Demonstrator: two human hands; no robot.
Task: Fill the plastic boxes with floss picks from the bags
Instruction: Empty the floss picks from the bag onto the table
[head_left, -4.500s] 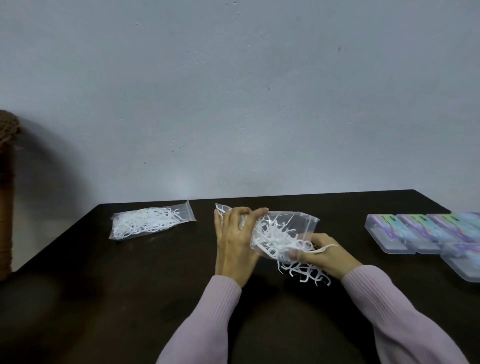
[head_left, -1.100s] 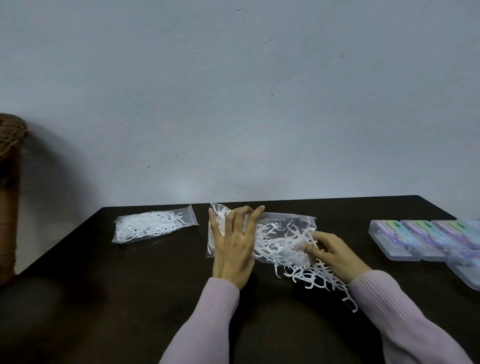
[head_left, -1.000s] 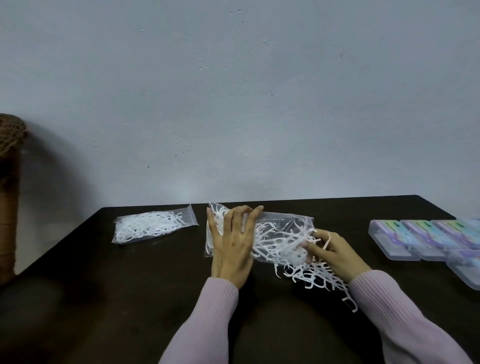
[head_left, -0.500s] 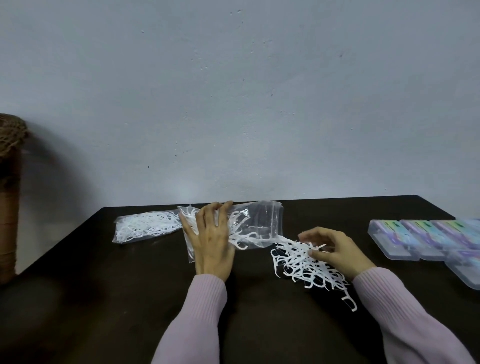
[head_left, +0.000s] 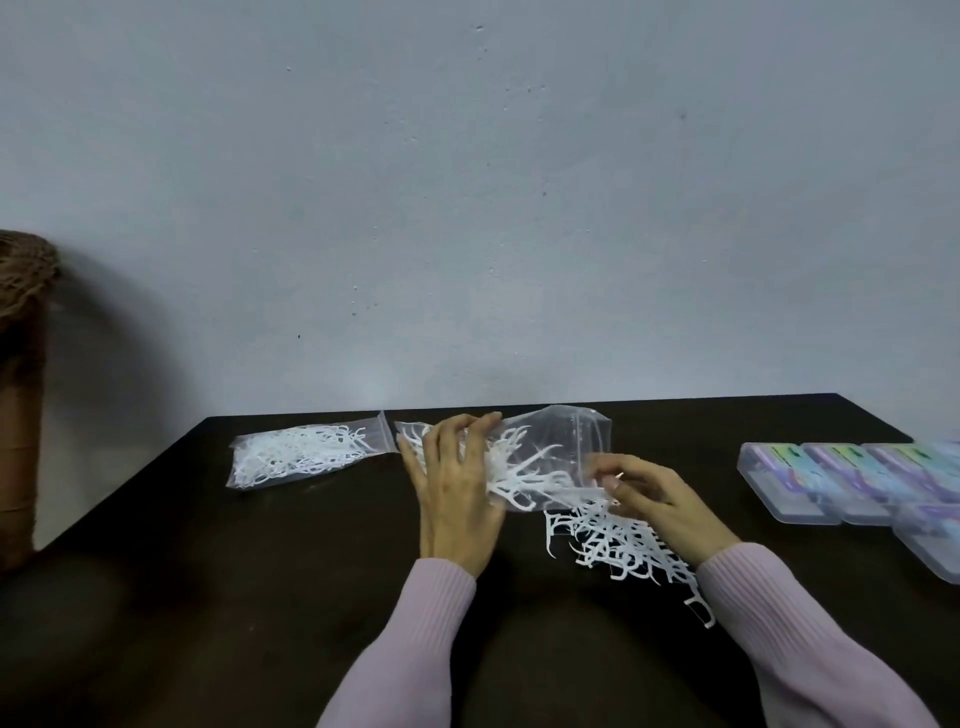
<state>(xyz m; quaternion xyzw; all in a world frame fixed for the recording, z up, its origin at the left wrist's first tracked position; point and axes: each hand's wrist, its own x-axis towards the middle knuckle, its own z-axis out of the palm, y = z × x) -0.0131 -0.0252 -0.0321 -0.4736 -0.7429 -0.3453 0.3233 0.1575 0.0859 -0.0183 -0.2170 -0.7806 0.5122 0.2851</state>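
Head cam, only view here. Dark brown tabletop (head_left: 260, 597) against a pale grey wall (head_left: 467, 182).

The left hand (head_left: 457, 499) lies on a clear zip-top plastic bag (head_left: 561, 441) that's only partly full of white floss picks, fingers (head_left: 480, 423) spread and curled over the bag's closed end, gripping it. The bag's open mouth points toward 3 o'clock. The right hand (head_left: 660, 499) is at that mouth, thumb and fingertips pinching the bag's lower edge, or maybe a pick there, hard to tell which because it's blurry.

Just at 5 o'clock from the bag mouth, partly under the right hand, there's a loose pile of white floss picks (head_left: 618, 545) spilled on the tabletop, trailing out toward the right sleeve.

At 9 o'clock from the left hand sits a second clear bag stuffed with white floss picks (head_left: 296, 454), lying flat, its zip end nearly touching the held bag.

Way over at 3 o'clock, a row of clear plastic boxes with purple and green labels (head_left: 831, 483) lined up side by side, lids look closed, one more box in front at the frame edge.

Far left edge: a brown woven wicker thing (head_left: 21, 364), cut off.
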